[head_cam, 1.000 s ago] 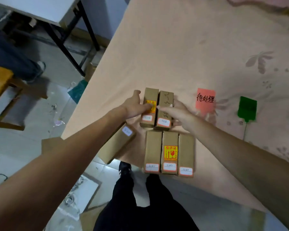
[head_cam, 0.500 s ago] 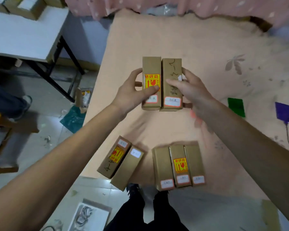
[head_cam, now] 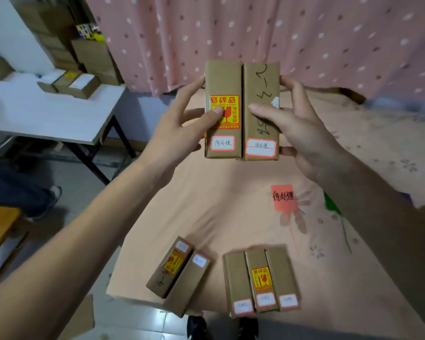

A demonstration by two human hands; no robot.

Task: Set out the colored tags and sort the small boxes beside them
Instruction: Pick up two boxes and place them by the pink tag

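Your left hand (head_cam: pixel 182 133) and right hand (head_cam: pixel 297 128) clamp two boxes (head_cam: pixel 242 111) side by side, held up above the table (head_cam: pixel 206 204), both labelled 待处理. The red tag (head_cam: pixel 283 197) below reads the same, so set the pair just beside it. Keep them pressed together and lower them flat, clear of the green tag (head_cam: pixel 331 203).

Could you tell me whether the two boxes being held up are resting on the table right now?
No, the left hand and right hand hold the two boxes side by side in the air above the table.
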